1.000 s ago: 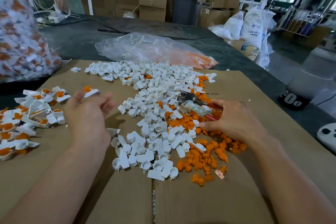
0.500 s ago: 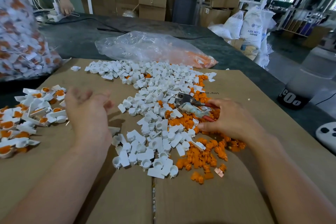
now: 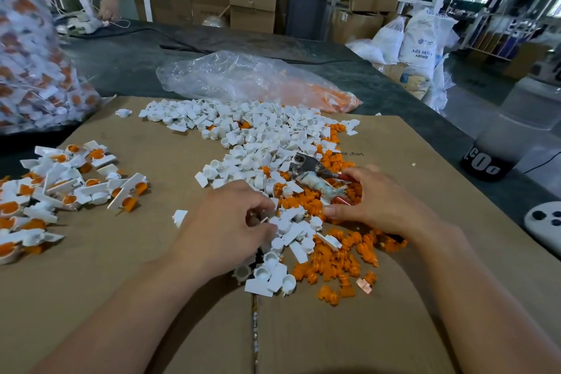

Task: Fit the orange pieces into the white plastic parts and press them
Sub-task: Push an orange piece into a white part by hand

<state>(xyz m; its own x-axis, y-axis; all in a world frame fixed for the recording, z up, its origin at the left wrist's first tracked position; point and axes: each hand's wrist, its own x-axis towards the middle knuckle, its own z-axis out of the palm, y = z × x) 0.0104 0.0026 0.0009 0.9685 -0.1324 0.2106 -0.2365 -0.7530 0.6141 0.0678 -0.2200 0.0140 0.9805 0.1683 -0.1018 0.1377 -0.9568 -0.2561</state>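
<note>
Brown corrugated cardboard sheet (image 3: 121, 282) covers the near part of a dark grey table (image 3: 136, 55), and most of the work lies loose on it. A broad heap of small white plastic parts (image 3: 261, 136) runs down the middle of the sheet, and a scatter of little orange pieces (image 3: 334, 258) lies along its right side, the two mingling where they meet. The person's left hand (image 3: 224, 222) is down at the near end of the white heap, fingers curled with the tips close together among the parts; I cannot tell whether they pinch one. The right hand (image 3: 379, 200) rests on the orange scatter, thumb stretched out to the left and fingers bent over the pieces, and whatever sits under the palm is hidden. Just beyond it lies a metal-headed pressing tool with red handles (image 3: 306, 165), its handles reaching under the fingers. Well to the left sits a separate pile of white parts with orange fitted in them (image 3: 60, 185). A crumpled clear plastic bag holding orange pieces (image 3: 249, 79) lies at the far edge of the sheet, and a big clear sack of finished parts (image 3: 27, 64) bulges at far left. Another person (image 3: 106, 6) stands at the table's far side.
</note>
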